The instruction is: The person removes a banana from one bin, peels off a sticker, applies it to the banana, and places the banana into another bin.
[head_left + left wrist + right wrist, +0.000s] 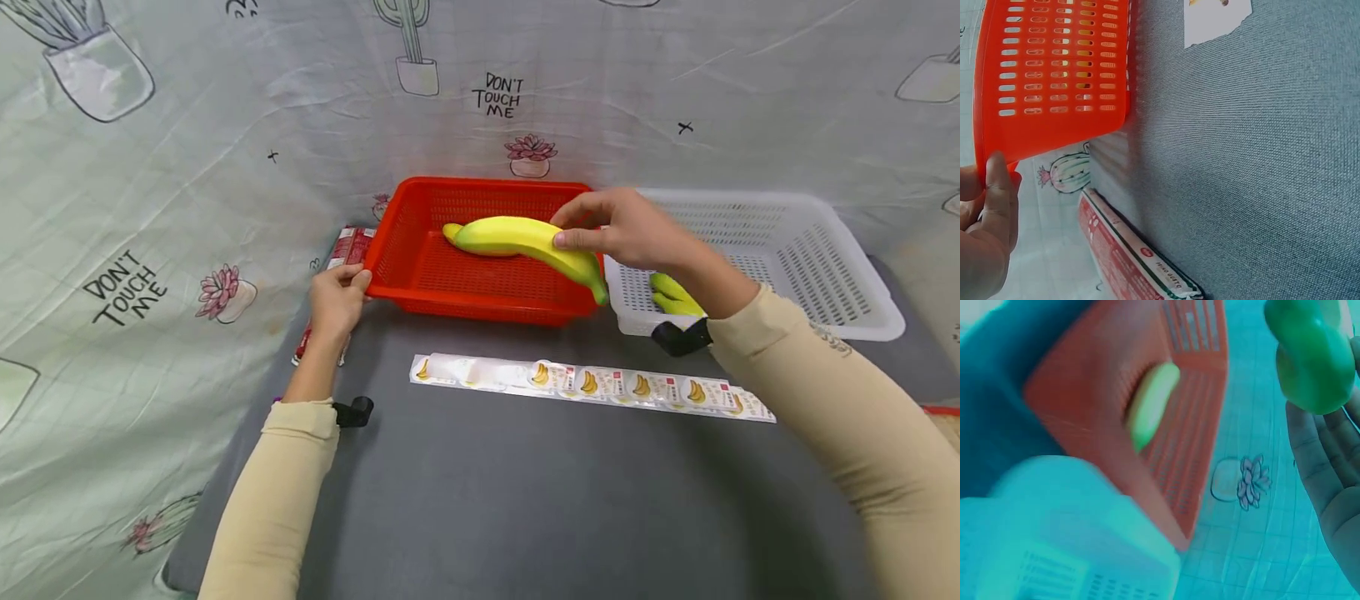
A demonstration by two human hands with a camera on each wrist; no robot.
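Observation:
My left hand (337, 302) pinches the front left corner of the red basket (480, 308) by its rim. The left wrist view shows the fingers (999, 200) of that hand on the red rim. Over the basket's right side my right hand (626, 227) holds a yellow banana (517, 232) with greenish ends between thumb and fingers. Beneath it a second banana (451, 232) lies on the basket floor, partly covered in the head view and plainer in the right wrist view. The right wrist view is blurred and tinted.
Beside the red basket stands a white basket (862, 312) with yellow-green bananas (672, 293), partly hidden by the right forearm. A strip of banana stickers (517, 375) lies on the grey table (525, 492). Red-and-white packaging (352, 246) is at the left. Printed cloth (315, 83) hangs behind.

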